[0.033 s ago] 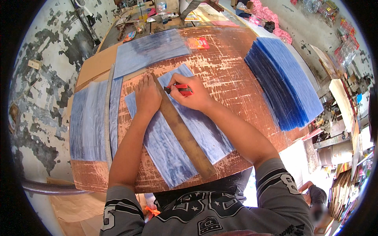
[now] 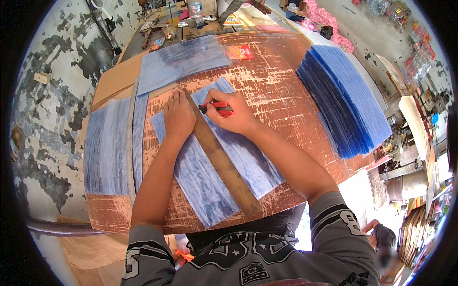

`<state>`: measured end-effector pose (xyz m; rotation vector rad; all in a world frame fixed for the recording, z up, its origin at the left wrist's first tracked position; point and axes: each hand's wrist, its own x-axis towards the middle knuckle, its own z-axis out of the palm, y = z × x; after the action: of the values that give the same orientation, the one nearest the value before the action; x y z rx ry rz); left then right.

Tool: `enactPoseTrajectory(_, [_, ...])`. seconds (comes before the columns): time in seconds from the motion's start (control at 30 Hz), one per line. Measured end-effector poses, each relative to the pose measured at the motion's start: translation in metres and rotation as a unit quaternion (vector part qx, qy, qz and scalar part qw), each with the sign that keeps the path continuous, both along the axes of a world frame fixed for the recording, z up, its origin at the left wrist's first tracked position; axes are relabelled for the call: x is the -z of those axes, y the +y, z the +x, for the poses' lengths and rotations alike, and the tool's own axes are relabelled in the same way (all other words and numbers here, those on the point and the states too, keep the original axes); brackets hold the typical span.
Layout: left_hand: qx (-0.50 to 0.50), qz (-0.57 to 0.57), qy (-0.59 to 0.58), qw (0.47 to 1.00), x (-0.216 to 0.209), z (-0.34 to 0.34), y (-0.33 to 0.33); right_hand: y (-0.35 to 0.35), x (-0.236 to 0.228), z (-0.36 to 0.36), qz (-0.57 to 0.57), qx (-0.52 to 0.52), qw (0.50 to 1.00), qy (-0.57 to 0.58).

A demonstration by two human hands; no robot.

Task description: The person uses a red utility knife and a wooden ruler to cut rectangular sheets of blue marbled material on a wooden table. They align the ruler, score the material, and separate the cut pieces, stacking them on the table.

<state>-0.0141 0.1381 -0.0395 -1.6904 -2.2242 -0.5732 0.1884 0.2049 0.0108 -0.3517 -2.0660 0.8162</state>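
A streaky blue-and-white sheet point(image 2: 205, 188) lies slanted on the worn brown tabletop, and a long brownish straightedge point(image 2: 222, 162) rests across it from upper left to lower right. My left hand point(image 2: 179, 117) lies flat on the upper end of the straightedge and the sheet, its fingers stretched out side by side. Just right of that end, my right hand point(image 2: 236, 114) is closed around a red-and-black utility knife point(image 2: 223, 108). The knife's black front end points toward the straightedge's edge; its tip is too small to make out.
More blue sheets lie beyond point(image 2: 183, 62) and at left, where a narrow grey strip point(image 2: 130, 152) crosses them. A tall stack of blue sheets point(image 2: 343, 95) stands at right. A red-orange packet point(image 2: 240, 52) and cluttered bench are farther back. Another person point(image 2: 384, 238) is at lower right.
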Motion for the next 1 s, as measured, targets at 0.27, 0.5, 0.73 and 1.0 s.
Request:
enactPoseTrajectory(0.27, [-0.003, -0.005, -0.003, 1.000, -0.0021, 0.0002, -0.0004, -0.0007, -0.0008, 0.0000, 0.007, 0.003, 1.000, -0.003])
enactPoseTrajectory(0.5, [0.000, -0.014, -0.011, 1.000, -0.0043, 0.0009, -0.0001, 0.0036, 0.0062, -0.0040, 0.002, 0.009, 1.000, 0.003])
enactPoseTrajectory(0.73, [-0.003, -0.009, -0.001, 1.000, -0.0036, 0.0009, -0.0005, 0.0027, 0.0039, -0.0011, 0.005, 0.004, 1.000, -0.025])
enactPoseTrajectory(1.0, [-0.002, 0.000, 0.003, 1.000, -0.0020, 0.0004, 0.0000, 0.0021, 0.0036, -0.0007, 0.001, 0.003, 1.000, -0.020])
